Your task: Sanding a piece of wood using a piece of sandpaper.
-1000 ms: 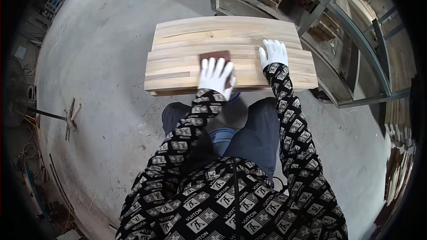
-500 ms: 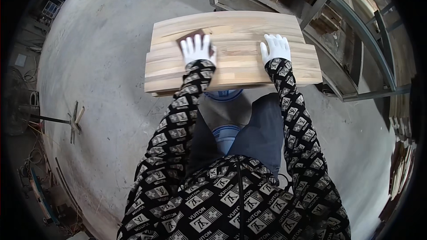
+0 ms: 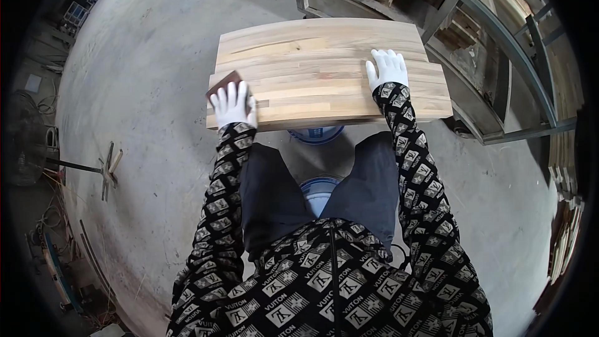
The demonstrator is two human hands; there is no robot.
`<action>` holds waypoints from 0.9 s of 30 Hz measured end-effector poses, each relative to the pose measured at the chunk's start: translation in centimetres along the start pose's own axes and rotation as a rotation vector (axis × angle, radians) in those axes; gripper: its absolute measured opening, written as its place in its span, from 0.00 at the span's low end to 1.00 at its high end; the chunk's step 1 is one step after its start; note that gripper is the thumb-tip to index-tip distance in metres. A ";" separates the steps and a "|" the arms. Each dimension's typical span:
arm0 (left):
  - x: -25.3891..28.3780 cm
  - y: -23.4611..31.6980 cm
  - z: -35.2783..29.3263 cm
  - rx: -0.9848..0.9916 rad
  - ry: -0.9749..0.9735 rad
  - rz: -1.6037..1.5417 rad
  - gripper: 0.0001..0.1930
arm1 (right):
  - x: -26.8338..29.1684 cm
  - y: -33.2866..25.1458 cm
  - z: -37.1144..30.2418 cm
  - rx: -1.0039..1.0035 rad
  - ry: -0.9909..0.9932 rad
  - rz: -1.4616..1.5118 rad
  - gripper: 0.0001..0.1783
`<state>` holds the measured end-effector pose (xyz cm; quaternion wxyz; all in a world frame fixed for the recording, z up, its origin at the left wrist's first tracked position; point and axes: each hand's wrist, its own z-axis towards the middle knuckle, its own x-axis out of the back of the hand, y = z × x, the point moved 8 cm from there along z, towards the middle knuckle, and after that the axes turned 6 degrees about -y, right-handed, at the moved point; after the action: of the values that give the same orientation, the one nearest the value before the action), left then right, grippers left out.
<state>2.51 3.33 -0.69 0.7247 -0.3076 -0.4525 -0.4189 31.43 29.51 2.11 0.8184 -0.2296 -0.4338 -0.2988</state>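
A pale panel of glued wood strips (image 3: 318,97) lies flat in front of me, with a second panel edge showing around it. At its near left corner my gloved left hand (image 3: 231,107) presses a dark reddish-brown piece of sandpaper (image 3: 232,78) onto the wood. The sheet's far edge sticks out past the fingertips; the rest is hidden under the hand. On the panel's right part my gloved right hand (image 3: 388,68) rests flat with its fingers spread, holding nothing.
A blue bucket (image 3: 316,135) shows beneath the panel, and another blue round thing (image 3: 318,192) between my legs. Off to the right stands a metal-framed rack (image 3: 499,134) with wood pieces. A stand fan (image 3: 25,140) and cables are at the far left.
My left hand has slid the sandpaper from the left-middle of the panel toward me and leftward to the near left corner. My right hand has stayed in place.
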 end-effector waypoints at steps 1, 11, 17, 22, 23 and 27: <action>0.0 -2.1 -0.7 0.082 0.008 0.058 0.26 | -0.1 0.0 0.0 -0.002 -0.001 -0.005 0.21; 1.7 11.9 2.4 -0.030 0.065 -0.123 0.30 | -0.3 0.6 0.0 0.006 0.009 -0.027 0.22; 5.1 24.8 1.0 -0.366 0.078 -0.508 0.27 | -0.4 0.1 -0.1 0.024 0.008 0.005 0.22; 4.0 16.8 0.6 -0.296 -0.006 -0.384 0.27 | -0.4 0.4 -0.3 -0.004 -0.019 0.000 0.21; 3.7 13.8 0.4 -0.224 -0.033 -0.305 0.27 | -0.4 0.6 -0.4 -0.010 -0.022 0.001 0.21; 0.8 1.5 -1.7 -0.044 0.006 -0.062 0.28 | -0.1 0.4 0.0 -0.002 -0.009 0.000 0.22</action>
<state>4.65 2.38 -0.76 0.7059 -0.3081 -0.4501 -0.4519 31.65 29.87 1.98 0.8163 -0.2320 -0.4370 -0.2982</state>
